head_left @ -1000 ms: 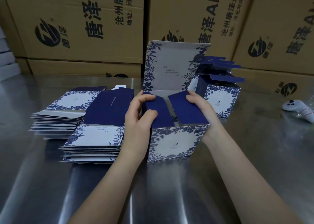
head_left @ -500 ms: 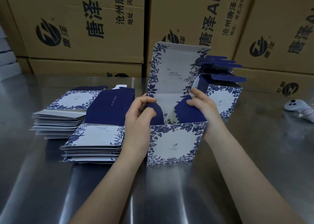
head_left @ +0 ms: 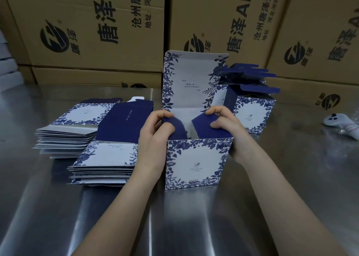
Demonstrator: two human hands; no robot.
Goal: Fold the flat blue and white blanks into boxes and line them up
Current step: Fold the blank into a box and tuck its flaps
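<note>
**Flaps pushed down into the box**

Since a second ago the dark blue left flap [head_left: 175, 126] and right flap [head_left: 204, 125] have dipped from lying across the opening to slanting down inside the box [head_left: 196, 162]. It stands upright mid-tabletop [head_left: 194, 226], its lid [head_left: 190, 80] raised at the back. The left hand [head_left: 155, 133] has a curled grip pinching the left flap's top edge. The right hand [head_left: 227, 127] pinches the right flap likewise. Two stacks of blanks [head_left: 104, 164] lie just beside the left wrist, and a folded box [head_left: 252, 115] stands close behind on the right. Bare metal stretches toward the person. Cartons [head_left: 97, 32] wall the far edge.
</note>
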